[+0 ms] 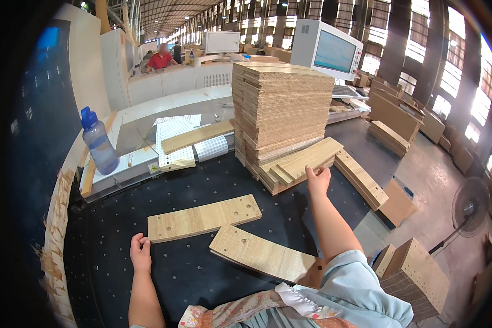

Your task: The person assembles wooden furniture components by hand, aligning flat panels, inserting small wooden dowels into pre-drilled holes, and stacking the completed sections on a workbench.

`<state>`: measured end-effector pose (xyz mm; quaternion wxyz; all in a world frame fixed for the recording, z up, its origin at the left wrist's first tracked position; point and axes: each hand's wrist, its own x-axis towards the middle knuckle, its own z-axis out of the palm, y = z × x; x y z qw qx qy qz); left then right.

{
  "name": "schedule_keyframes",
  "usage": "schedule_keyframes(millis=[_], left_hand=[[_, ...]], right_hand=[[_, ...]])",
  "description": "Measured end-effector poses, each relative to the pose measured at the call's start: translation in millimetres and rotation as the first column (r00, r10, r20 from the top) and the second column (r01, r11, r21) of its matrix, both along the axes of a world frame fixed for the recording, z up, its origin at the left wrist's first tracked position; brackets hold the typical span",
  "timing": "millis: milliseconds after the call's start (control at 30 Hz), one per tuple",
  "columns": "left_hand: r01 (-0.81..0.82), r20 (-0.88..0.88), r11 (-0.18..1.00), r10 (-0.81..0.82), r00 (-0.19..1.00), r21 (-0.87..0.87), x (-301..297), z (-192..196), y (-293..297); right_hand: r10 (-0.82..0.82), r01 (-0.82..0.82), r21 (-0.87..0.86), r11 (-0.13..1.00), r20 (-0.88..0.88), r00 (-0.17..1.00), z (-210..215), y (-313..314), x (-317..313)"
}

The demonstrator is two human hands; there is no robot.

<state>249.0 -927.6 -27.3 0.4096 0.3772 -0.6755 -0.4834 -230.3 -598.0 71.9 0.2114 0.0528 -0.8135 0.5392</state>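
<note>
My left hand (140,253) is at the left end of a flat wooden board (202,217) with drilled holes, its curled fingers against the board's corner. This board lies on the black table. My right hand (318,181) pinches the near edge of a wooden board (310,155) on the low front part of a pile. Directly behind rises a tall stack of wooden boards (283,106). Close to my body lies another drilled board (265,252), tilted to the right and partly under my right sleeve.
More boards (361,179) lie at the table's right edge. A blue-capped water bottle (99,143) and a perforated white sheet (175,134) are at the far left. Beyond the stack stands a monitor (333,52). On the right are a fan (470,206) and a floor stack (415,279). A person in red (161,60) is far off.
</note>
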Motion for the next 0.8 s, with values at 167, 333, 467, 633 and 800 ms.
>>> schedule_keyframes(millis=[167, 333, 467, 633, 800], left_hand=[[-0.028, 0.055, 0.998, 0.031, 0.998, -0.051, 10.8, 2.4, -2.6], [-0.025, 0.004, 0.999, 0.025, 1.0, -0.03, 7.1, 4.4, 0.8], [-0.019, -0.025, 0.999, 0.018, 1.0, -0.04, 8.0, -0.5, -1.6], [-0.037, 0.008, 0.997, 0.037, 0.999, -0.061, 6.3, 2.2, 2.0], [-0.049, 0.008, 0.995, 0.05, 0.999, -0.087, 9.0, -2.8, -1.3]], right_hand=[[0.323, -0.179, -0.355, 0.917, 0.401, 0.857, -5.7, -51.0, 20.3], [0.153, -0.18, 0.035, 0.983, 0.384, 0.911, -8.5, -63.8, 28.4], [0.168, -0.205, 0.057, 0.977, 0.388, 0.906, -11.3, -66.1, 18.6], [0.24, -0.265, 0.05, 0.963, 0.295, 0.925, -7.7, -54.7, 21.8], [0.383, -0.295, -0.266, 0.918, 0.401, 0.832, -3.3, -45.9, 31.4]])
